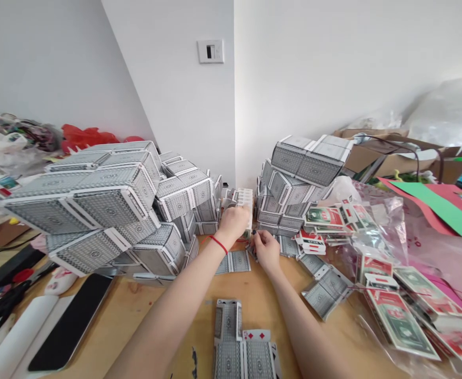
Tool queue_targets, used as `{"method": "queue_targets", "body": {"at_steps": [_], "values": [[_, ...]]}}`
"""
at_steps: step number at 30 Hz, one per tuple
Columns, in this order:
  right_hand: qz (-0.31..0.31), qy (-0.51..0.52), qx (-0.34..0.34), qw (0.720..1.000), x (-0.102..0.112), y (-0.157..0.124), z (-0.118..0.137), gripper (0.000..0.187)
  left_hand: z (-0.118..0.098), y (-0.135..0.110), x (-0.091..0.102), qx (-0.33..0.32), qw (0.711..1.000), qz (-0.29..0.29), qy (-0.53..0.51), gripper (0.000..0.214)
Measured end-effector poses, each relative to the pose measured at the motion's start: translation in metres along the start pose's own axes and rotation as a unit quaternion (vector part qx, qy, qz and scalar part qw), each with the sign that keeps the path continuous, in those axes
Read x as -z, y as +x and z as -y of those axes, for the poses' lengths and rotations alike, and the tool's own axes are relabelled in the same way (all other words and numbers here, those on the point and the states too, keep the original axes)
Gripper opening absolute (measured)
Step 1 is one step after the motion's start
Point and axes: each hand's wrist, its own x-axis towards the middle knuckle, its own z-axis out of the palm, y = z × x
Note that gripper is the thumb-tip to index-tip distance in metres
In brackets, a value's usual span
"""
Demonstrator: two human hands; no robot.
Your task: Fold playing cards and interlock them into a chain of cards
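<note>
My left hand (234, 223), with a red string on the wrist, is closed around an upright playing card (245, 202) held between two big stacks of grey-backed card blocks. My right hand (265, 247) is lower and just to the right, its fingers pinched near the card's bottom edge on something too small to make out. A pair of face-down cards (234, 261) lies flat on the wooden table (144, 310) just below the hands. The left stack (104, 205) and the right stack (298, 184) flank the hands.
More cards (242, 342) lie at the near edge, one showing red diamonds. Red and green card boxes (397, 310) in plastic bags fill the right side. A dark tablet (71, 323) and white roll lie at left. Coloured paper (440, 210) and cardboard boxes sit behind right.
</note>
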Motion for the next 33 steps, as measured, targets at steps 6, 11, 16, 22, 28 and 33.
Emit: {"method": "queue_targets", "body": {"at_steps": [6,11,16,22,28,33], "values": [[-0.002,-0.002,0.005,1.000,-0.001,0.000,-0.001,0.025,0.003,-0.008,0.001,0.053,0.997,-0.017,-0.052,0.025],[-0.002,-0.017,0.010,1.000,0.000,0.000,-0.003,0.024,-0.005,-0.004,0.005,0.071,0.996,0.006,-0.060,0.024],[-0.013,-0.028,0.016,0.999,0.001,0.000,-0.004,0.025,-0.014,0.016,0.014,0.066,0.995,0.066,-0.021,0.024],[-0.011,-0.018,0.011,1.000,0.000,0.000,-0.006,0.024,-0.024,0.036,0.018,0.048,0.995,0.082,-0.015,0.026],[-0.007,-0.017,0.004,1.000,0.000,-0.001,-0.002,0.023,-0.029,0.047,0.015,0.033,0.993,0.114,-0.012,0.024],[-0.006,-0.016,0.006,1.000,0.000,-0.001,-0.003,0.024,-0.015,0.059,0.016,0.013,0.993,0.119,-0.017,0.032]]}}
